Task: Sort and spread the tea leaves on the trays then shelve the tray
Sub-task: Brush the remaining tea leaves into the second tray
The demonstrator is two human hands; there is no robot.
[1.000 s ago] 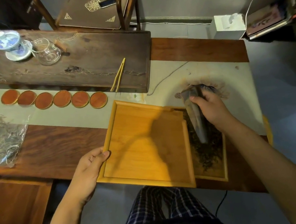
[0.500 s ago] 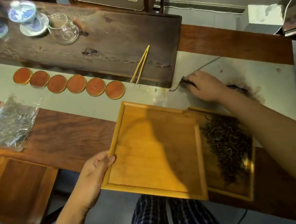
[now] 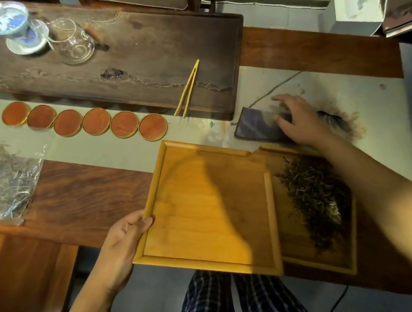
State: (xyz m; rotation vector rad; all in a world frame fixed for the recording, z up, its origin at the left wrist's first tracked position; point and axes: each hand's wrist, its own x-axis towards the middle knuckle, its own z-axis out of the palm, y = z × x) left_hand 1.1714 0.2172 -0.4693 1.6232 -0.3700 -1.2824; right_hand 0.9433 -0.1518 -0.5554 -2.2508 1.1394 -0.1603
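- My left hand [image 3: 124,241] grips the near-left rim of the empty tray [image 3: 206,208], thumb hooked over the edge. A good part of that tray hangs off the bench [image 3: 79,196] over my lap, so if my grip slackens I reckon it tips to the floor.
- The empty tray also overlaps the left side of the second tray [image 3: 353,236], the one holding the tea leaves [image 3: 315,199]. Dragging the top one sideways could shove the lower one, which sits right at the bench edge too, and spill the heap.
- The leaves sit in one thick pile down the middle, not spread yet.
- My right hand [image 3: 297,120] lies flat, fingers straight, on the emptied dark pouch [image 3: 256,128] just beyond the trays. It looks light, so a careless sweep back could drag it into the leaves.
- Compared with a second ago: I was holding that pouch upended over the leaf tray then; now it's lying on the pale runner [image 3: 119,146]. Left hand hasn't budged.
- The other bag of leaves [image 3: 6,182] far left is untouched.
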